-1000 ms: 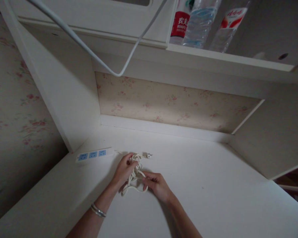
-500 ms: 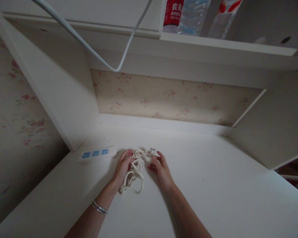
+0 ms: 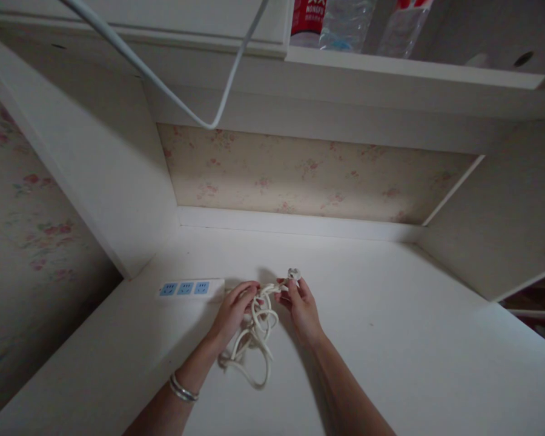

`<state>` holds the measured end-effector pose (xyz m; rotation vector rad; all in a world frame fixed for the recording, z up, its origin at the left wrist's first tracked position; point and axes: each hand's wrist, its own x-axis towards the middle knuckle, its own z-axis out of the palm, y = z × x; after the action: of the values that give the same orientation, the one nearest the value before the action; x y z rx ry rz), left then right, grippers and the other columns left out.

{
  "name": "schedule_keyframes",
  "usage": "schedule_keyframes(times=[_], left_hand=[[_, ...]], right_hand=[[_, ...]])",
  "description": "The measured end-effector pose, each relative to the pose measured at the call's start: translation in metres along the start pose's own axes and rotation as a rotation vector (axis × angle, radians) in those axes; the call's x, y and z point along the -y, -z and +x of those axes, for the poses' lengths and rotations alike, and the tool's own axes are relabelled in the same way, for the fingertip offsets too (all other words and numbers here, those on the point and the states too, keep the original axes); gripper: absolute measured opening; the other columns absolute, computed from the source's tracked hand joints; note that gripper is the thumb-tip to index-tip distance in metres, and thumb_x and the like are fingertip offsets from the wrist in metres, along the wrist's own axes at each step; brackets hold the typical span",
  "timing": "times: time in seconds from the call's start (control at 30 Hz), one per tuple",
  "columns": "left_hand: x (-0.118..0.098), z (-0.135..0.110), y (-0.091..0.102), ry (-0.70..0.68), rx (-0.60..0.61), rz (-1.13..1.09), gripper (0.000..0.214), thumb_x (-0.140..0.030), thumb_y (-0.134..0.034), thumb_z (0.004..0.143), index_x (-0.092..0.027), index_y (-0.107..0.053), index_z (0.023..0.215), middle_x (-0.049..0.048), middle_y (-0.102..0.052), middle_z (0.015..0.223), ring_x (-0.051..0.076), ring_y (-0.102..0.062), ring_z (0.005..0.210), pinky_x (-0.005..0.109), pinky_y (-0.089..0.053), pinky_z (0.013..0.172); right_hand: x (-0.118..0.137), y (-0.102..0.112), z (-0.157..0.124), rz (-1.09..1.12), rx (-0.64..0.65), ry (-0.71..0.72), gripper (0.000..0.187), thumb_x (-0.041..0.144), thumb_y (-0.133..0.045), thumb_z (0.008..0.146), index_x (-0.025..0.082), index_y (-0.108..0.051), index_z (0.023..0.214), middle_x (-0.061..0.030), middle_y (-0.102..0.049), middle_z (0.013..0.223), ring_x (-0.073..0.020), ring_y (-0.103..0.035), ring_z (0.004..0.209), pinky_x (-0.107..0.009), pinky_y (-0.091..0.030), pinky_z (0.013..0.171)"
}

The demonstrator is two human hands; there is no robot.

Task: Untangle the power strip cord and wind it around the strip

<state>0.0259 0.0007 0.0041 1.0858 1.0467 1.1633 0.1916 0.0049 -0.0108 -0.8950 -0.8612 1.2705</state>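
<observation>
A white power strip (image 3: 188, 289) with blue sockets lies on the white desk (image 3: 390, 339) at the left. Its cream cord (image 3: 254, 336) lies tangled in loops between my hands. My left hand (image 3: 232, 312), with bracelets on the wrist, is closed around the bundle of loops near the strip. My right hand (image 3: 302, 306) pinches the cord just below the plug (image 3: 293, 274) and holds the plug end slightly up off the desk.
A shelf above carries plastic bottles (image 3: 345, 24), one with a red label. A white cable (image 3: 163, 85) hangs in a loop from above at upper left. Floral wallpaper backs the desk alcove; white side panels close it in left and right.
My right hand left the lower loops, moved up to the plug and lifted it. The cord loops have shifted and stretched toward me. The view tilted down a little.
</observation>
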Motion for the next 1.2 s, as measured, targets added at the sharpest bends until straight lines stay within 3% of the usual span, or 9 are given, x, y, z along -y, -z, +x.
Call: schedule_keyframes(times=[0.13,0.2,0.37,0.53,0.73,0.9,1.2], left_hand=[[-0.007,-0.006,-0.001,-0.236,-0.097,0.423,0.033,-0.043,-0.055,0.082,-0.018,-0.07,0.097,0.0054,-0.071,0.091,0.017,-0.062,0.076,0.025,-0.046,0.068],[-0.008,-0.006,0.001,-0.279,-0.127,0.496,0.032,-0.043,-0.052,0.084,-0.018,-0.07,0.095,0.0048,-0.071,0.088,0.017,-0.061,0.075,0.025,-0.045,0.068],[-0.005,0.001,0.003,-0.207,-0.06,0.44,0.038,-0.046,-0.048,0.086,-0.016,-0.07,0.089,0.0045,-0.071,0.082,0.018,-0.061,0.076,0.025,-0.044,0.068],[-0.006,0.001,0.003,-0.19,0.02,0.481,0.04,-0.048,-0.049,0.086,-0.016,-0.073,0.087,0.0037,-0.07,0.08,0.018,-0.06,0.077,0.025,-0.042,0.069],[-0.006,-0.001,0.005,-0.091,0.09,0.313,0.039,-0.05,-0.057,0.08,-0.016,-0.074,0.091,0.0031,-0.069,0.077,0.015,-0.056,0.066,0.022,-0.039,0.059],[0.0,0.001,0.006,0.032,0.04,0.166,0.049,-0.048,-0.068,0.072,-0.015,-0.069,0.107,-0.0003,-0.061,0.065,0.008,-0.042,0.048,0.02,-0.029,0.044],[-0.007,-0.005,0.009,0.024,0.06,0.155,0.052,-0.04,-0.075,0.068,-0.016,-0.067,0.113,-0.0002,-0.057,0.065,0.009,-0.043,0.057,0.021,-0.031,0.051]], right_hand=[[0.002,-0.001,-0.003,0.068,0.022,-0.016,0.043,0.048,-0.06,0.083,0.028,-0.055,0.121,-0.0037,-0.065,0.106,-0.0107,-0.061,0.07,-0.031,-0.052,0.073],[0.002,-0.002,-0.004,0.113,0.035,-0.045,0.047,0.048,-0.06,0.083,0.031,-0.051,0.126,-0.0031,-0.065,0.108,-0.0112,-0.062,0.073,-0.03,-0.052,0.073],[0.005,-0.007,-0.008,0.21,0.077,-0.096,0.051,0.05,-0.061,0.082,0.033,-0.05,0.129,-0.0031,-0.066,0.106,-0.014,-0.062,0.085,-0.029,-0.05,0.077],[0.007,-0.01,-0.01,0.316,0.124,-0.169,0.049,0.051,-0.061,0.082,0.029,-0.052,0.126,-0.003,-0.067,0.1,-0.0145,-0.062,0.083,-0.031,-0.051,0.077],[0.012,-0.006,-0.009,0.382,0.149,-0.26,0.042,0.047,-0.06,0.084,0.03,-0.055,0.122,-0.0021,-0.067,0.099,-0.0139,-0.063,0.08,-0.03,-0.053,0.077],[0.019,-0.005,-0.01,0.4,0.188,-0.291,0.038,0.045,-0.059,0.085,0.03,-0.057,0.12,-0.0025,-0.067,0.1,-0.0145,-0.064,0.079,-0.032,-0.055,0.076],[0.026,-0.005,-0.011,0.468,0.217,-0.352,0.027,0.038,-0.057,0.086,0.022,-0.065,0.105,-0.0065,-0.068,0.105,-0.0158,-0.067,0.082,-0.032,-0.055,0.079]])
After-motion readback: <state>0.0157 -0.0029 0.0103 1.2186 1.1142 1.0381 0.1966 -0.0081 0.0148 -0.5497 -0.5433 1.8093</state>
